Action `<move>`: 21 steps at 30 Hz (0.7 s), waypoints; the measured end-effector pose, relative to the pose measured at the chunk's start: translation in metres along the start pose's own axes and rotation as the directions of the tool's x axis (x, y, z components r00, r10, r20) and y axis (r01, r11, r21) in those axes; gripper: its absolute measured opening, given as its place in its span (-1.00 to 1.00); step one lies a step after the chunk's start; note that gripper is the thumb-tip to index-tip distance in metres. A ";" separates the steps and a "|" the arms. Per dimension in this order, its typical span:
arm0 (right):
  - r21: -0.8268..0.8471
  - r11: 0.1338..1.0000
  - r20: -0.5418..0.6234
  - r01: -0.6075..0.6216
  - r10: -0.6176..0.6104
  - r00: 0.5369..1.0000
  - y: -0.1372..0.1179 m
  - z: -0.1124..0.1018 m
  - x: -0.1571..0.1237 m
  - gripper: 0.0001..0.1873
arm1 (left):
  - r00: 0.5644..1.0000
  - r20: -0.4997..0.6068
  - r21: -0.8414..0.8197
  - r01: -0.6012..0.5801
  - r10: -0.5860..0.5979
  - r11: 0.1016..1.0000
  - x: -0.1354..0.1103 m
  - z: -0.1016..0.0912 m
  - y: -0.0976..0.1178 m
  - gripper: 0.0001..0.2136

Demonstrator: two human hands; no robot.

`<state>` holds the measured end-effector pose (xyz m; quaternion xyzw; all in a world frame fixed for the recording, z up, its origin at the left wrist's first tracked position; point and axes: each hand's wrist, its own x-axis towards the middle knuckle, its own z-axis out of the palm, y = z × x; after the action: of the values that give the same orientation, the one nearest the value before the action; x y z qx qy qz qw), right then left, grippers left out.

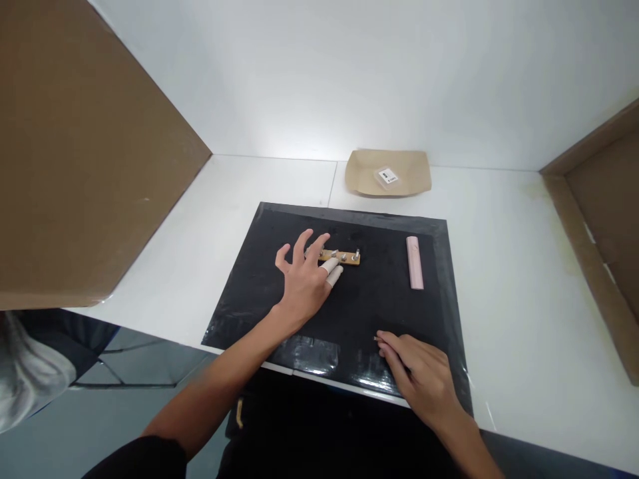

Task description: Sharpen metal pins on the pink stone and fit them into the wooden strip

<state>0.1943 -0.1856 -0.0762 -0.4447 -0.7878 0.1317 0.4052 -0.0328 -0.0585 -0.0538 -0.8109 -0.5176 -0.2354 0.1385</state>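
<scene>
My left hand (305,283) reaches over a narrow wooden strip (352,258) that carries several small shiny metal pieces standing up from it. Its fingers are spread, and two of them wear white finger covers (331,271). The fingers hide the strip's left end; whether they touch it I cannot tell. Near the front of the black mat, my right hand (417,369) is closed in a pinch. A tiny tip (376,338) pokes out between thumb and forefinger, too small to name.
A pink bar-shaped object (415,263) lies on the right side of the black mat (369,303). Behind the mat, a brown paper tray (414,174) holds a small clear case with a white label (387,176). Cardboard panels (90,153) flank the white table (519,266).
</scene>
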 end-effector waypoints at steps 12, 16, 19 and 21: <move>0.003 1.000 -0.001 0.006 -0.006 1.000 -0.001 0.000 0.002 -0.73 | 0.979 0.130 -0.216 0.185 -0.159 0.959 0.011 -0.046 -0.001 -0.87; -0.008 1.000 -0.014 0.020 -0.020 1.000 -0.001 0.000 0.003 -0.72 | 0.904 0.423 -0.312 0.200 -0.053 0.929 0.044 -0.064 -0.026 -0.91; -0.013 1.000 -0.008 0.021 -0.021 1.000 -0.001 0.001 0.002 -0.73 | 0.806 0.590 -0.342 0.201 0.044 0.918 0.081 -0.064 -0.046 -0.90; -0.014 1.000 -0.008 0.024 -0.024 1.000 0.000 0.001 0.002 -0.73 | 0.685 0.707 -0.406 0.190 0.175 0.894 0.106 -0.059 -0.055 -0.88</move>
<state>0.1928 -0.1842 -0.0762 -0.4388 -0.7922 0.1194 0.4069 -0.0595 0.0198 0.0511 -0.8436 -0.4641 -0.0073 -0.2699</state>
